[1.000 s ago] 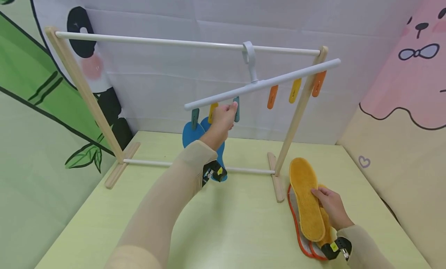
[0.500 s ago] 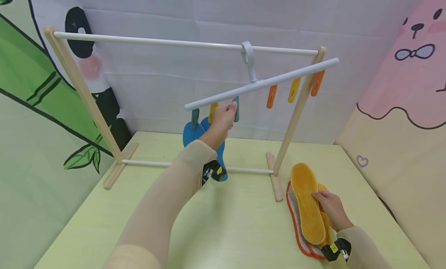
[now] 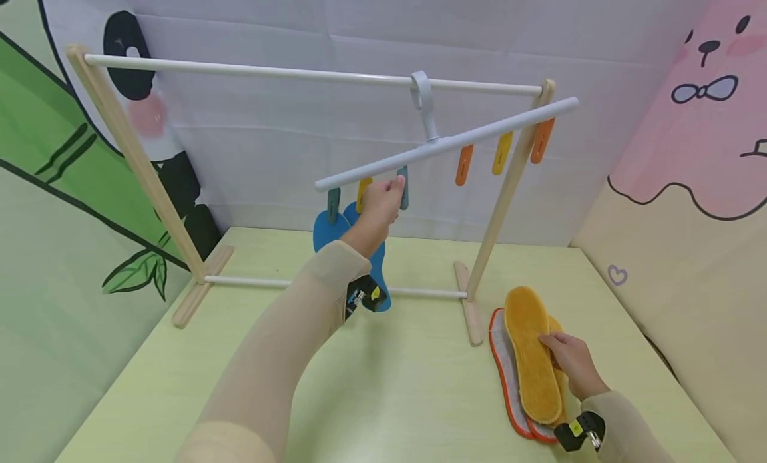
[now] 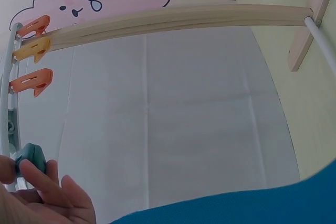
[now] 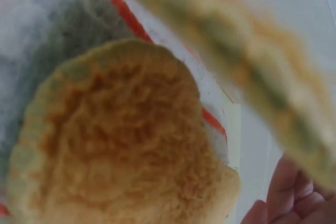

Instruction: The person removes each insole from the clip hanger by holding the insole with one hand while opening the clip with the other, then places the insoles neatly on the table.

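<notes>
My left hand [image 3: 379, 206] pinches a teal clip [image 4: 32, 157] under the white hanger bar [image 3: 479, 136], thumb and forefinger on its sides. Beside it, another teal clip [image 3: 333, 203] and a yellow clip [image 3: 363, 191] hang with blue insoles [image 3: 328, 231] below, partly behind my forearm. At the lower right, my right hand [image 3: 575, 363] pinches a fuzzy yellow insole [image 3: 533, 356] by its right edge. In the right wrist view that insole rises edge-on over a second yellow insole [image 5: 126, 145]. Grey insoles with red edging [image 3: 502, 343] lie underneath.
The hanger hooks onto the top rail [image 3: 269, 70] of a wooden-ended rack and tilts, right end higher. Two orange clips and a yellow clip [image 3: 502, 153] hang on its right half. The rack's right foot [image 3: 469, 310] stands left of the insoles; a wall [image 3: 689, 276] borders the right.
My right hand has lowered the yellow insole slightly toward me. The left hand keeps its pinch on the teal clip. The whole head view has shifted a little.
</notes>
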A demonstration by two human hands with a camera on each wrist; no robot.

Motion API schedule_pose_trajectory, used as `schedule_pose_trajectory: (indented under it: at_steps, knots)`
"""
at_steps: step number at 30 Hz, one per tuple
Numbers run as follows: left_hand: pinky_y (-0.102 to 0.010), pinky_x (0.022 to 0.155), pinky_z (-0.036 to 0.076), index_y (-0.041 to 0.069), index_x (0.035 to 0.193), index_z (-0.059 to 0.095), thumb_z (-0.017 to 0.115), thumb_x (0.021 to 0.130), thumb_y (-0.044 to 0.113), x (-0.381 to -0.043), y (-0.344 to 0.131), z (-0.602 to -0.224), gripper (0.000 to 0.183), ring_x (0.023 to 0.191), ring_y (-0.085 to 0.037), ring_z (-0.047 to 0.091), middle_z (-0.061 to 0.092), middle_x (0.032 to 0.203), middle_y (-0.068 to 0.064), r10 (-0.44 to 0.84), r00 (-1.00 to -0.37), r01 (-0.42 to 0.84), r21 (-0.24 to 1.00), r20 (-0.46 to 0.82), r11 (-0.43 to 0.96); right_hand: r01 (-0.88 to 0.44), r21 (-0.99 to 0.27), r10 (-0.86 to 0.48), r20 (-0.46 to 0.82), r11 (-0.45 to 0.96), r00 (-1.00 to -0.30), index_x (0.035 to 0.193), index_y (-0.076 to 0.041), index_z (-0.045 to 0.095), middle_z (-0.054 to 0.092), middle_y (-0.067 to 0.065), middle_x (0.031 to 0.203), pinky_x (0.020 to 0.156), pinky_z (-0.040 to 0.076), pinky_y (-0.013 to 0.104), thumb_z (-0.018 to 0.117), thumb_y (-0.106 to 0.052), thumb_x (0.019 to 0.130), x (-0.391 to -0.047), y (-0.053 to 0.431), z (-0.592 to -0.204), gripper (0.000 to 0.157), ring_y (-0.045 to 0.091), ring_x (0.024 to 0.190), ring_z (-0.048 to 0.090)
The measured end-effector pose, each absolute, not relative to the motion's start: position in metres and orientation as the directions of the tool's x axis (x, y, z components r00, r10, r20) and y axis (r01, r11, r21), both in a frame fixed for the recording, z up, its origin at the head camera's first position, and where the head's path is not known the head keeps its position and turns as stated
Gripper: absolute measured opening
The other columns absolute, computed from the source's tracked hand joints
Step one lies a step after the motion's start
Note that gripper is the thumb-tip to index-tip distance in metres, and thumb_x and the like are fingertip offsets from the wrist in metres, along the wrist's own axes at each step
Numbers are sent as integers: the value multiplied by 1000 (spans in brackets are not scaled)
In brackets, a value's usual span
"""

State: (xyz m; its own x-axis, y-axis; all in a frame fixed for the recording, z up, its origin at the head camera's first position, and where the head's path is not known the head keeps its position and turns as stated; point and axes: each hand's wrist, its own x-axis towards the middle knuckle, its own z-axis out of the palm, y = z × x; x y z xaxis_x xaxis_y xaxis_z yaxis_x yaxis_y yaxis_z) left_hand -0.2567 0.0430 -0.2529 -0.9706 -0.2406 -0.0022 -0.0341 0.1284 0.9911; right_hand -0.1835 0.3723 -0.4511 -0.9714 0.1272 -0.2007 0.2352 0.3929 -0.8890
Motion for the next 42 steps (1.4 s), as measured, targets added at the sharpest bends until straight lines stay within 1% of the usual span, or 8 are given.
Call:
schedule_pose_trajectory:
  at_steps: [9, 15, 19, 28, 31, 34, 38, 42]
  knots:
    - [-21, 52, 30, 10, 76, 49, 48, 101, 35, -256, 44, -252, 35, 55, -13, 35, 35, 66, -1, -248, -969, -31, 992, 1, 125, 239, -884, 164, -188, 402, -969, 102, 12, 59, 55, -4, 74, 62, 45, 26, 53, -21, 97, -183, 385, -458, 34, 12, 69, 51]
    - [-21, 51, 28, 9, 84, 55, 48, 101, 35, -257, 42, -255, 32, 54, -12, 33, 35, 67, -1, -261, -965, -60, 991, -27, 118, 287, -875, 180, -234, 389, -956, 110, 16, 56, 58, -5, 74, 64, 45, 28, 49, -22, 97, -182, 395, -465, 41, 11, 68, 53]
    - [-21, 50, 28, 9, 81, 53, 48, 101, 35, -258, 41, -255, 33, 53, -12, 33, 34, 66, -1, -262, -965, -62, 991, -30, 115, 311, -870, 185, -258, 383, -948, 112, 16, 54, 60, -4, 77, 66, 45, 29, 49, -25, 98, -183, 399, -468, 44, 11, 70, 54]
    - [-22, 49, 28, 10, 76, 50, 48, 101, 35, -259, 41, -252, 35, 53, -13, 34, 34, 64, -1, -256, -967, -50, 992, -19, 115, 325, -874, 198, -268, 363, -943, 104, 13, 58, 59, -4, 75, 64, 45, 30, 49, -23, 97, -184, 403, -472, 38, 11, 69, 54]
    - [-22, 49, 28, 10, 76, 50, 48, 101, 35, -259, 40, -252, 35, 53, -13, 34, 34, 65, -1, -254, -967, -51, 993, -21, 111, 317, -873, 180, -268, 370, -947, 97, 10, 60, 58, -4, 73, 63, 45, 30, 48, -22, 97, -183, 403, -475, 34, 11, 67, 54]
    - [-21, 49, 28, 9, 78, 52, 48, 101, 35, -259, 40, -252, 34, 53, -13, 34, 35, 65, -1, -255, -967, -53, 993, -24, 107, 316, -865, 156, -276, 389, -948, 86, 4, 60, 56, -3, 69, 61, 44, 30, 46, -19, 96, -181, 400, -477, 29, 12, 64, 53]
    - [-22, 51, 30, 7, 82, 55, 47, 101, 34, -259, 41, -252, 34, 54, -13, 35, 36, 67, -2, -246, -969, -42, 991, -10, 124, 331, -846, 157, -292, 417, -943, 75, -3, 57, 52, -3, 64, 59, 42, 29, 44, -17, 96, -181, 397, -480, 28, 13, 62, 50]
    - [-23, 53, 32, 6, 86, 57, 46, 102, 34, -258, 41, -252, 33, 55, -14, 36, 36, 67, -2, -243, -970, -42, 989, -7, 140, 356, -822, 160, -318, 444, -934, 74, -4, 55, 51, -2, 65, 59, 39, 29, 43, -18, 96, -181, 397, -479, 29, 13, 61, 49]
